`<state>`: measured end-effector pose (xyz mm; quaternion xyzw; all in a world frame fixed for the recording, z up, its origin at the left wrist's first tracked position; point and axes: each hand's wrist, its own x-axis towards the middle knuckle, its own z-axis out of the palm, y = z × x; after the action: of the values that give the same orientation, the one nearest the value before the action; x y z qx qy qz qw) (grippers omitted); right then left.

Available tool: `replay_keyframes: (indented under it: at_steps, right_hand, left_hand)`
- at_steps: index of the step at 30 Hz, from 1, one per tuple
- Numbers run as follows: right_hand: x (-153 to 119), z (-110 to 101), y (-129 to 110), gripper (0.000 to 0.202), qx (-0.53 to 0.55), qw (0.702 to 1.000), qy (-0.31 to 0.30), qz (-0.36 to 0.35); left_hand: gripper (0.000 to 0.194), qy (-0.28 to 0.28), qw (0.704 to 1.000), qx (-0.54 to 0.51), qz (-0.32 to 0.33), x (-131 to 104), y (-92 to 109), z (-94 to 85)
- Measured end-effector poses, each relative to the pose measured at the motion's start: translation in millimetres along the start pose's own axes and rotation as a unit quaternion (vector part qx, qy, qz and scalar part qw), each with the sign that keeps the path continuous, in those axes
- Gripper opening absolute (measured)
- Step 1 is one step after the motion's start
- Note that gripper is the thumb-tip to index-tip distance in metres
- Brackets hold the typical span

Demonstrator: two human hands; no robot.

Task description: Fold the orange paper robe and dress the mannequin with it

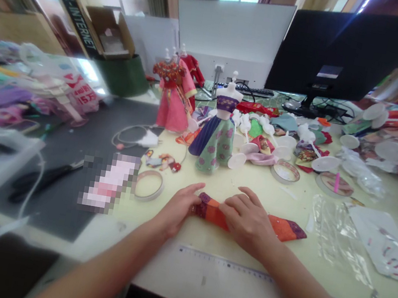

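An orange fabric strip (282, 229) with purple patterned ends lies across the pale tabletop, its right end tapering to a point. My left hand (178, 206) grips the strip's left end, thumb raised and the other fingers closed near the purple border. Over the middle of the strip, my right hand (248, 221) has its fingers bent down onto the cloth; the forefinger sticks out. Part of the strip is hidden under that hand. Just beyond stands a small white dress form (231, 93) wearing a purple top and a green and navy skirt (217, 144).
A ruler (229, 265) lies in front of my hands. Tape rolls (149, 185), black scissors (45, 179) and clear plastic bags (340, 239) surround the work area. Doll clothes (176, 99) and mannequin pieces (263, 129) crowd the back before two monitors (233, 33).
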<state>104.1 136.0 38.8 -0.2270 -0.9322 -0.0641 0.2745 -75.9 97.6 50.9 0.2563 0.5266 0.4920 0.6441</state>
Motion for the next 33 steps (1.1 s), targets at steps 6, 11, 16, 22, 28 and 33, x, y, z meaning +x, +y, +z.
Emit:
replay_keyframes:
  at_steps: [6, 11, 16, 22, 28, 33]
  right_hand:
    - [0.3, -0.7, -0.2, 0.027, -0.012, 1.000, 0.000, -0.004]
    - [0.8, -0.6, -0.3, 0.028, -0.008, 1.000, 0.004, -0.005]
    - [1.0, -1.1, -0.5, 0.027, -0.008, 1.000, 0.001, -0.002]
    - [0.4, -1.1, -1.3, 0.027, -0.015, 1.000, -0.011, -0.009]
    - [0.4, -1.9, -0.4, 0.026, -0.023, 0.999, -0.020, -0.028]
    - [0.2, -2.3, 0.7, 0.026, -0.030, 0.998, -0.035, -0.039]
  left_hand:
    - [0.052, -0.006, 1.000, -0.021, -0.001, 0.4, -1.7, -1.9]
    - [0.051, 0.006, 1.000, -0.020, 0.000, 0.7, -1.0, -1.6]
    - [0.051, 0.010, 1.000, -0.022, 0.000, 1.3, -0.5, -1.1]
    - [0.050, 0.011, 0.999, -0.030, -0.002, 2.1, -1.0, -2.1]
    - [0.049, 0.014, 0.999, -0.041, -0.004, 1.2, 0.7, -1.9]
    - [0.050, 0.014, 0.999, -0.046, -0.010, 0.9, 2.3, -1.7]
